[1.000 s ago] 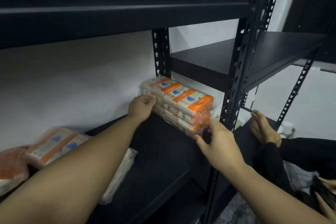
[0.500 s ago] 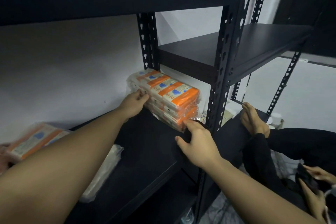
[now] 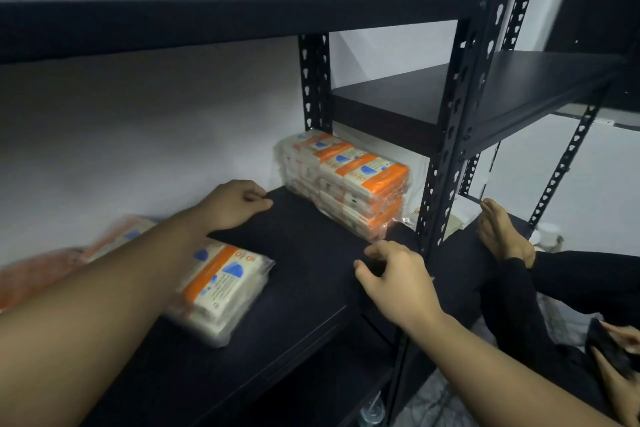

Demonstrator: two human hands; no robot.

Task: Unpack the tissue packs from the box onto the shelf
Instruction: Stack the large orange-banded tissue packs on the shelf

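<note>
both hands empty: left hand (image 3: 239, 203) loosely curled over the shelf (image 3: 304, 253), right hand (image 3: 394, 276) relaxed at its front edge. wrapped stack of tissue packs (image 3: 346, 184) sits at shelf's back-right corner, against the post (image 3: 450, 135). bare board betw. hands. another pack (image 3: 221, 291) lies left, under l. forearm.

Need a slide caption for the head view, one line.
Both hands, left and right, empty over the black shelf, apart from the stacked tissue packs in its corner.
</note>
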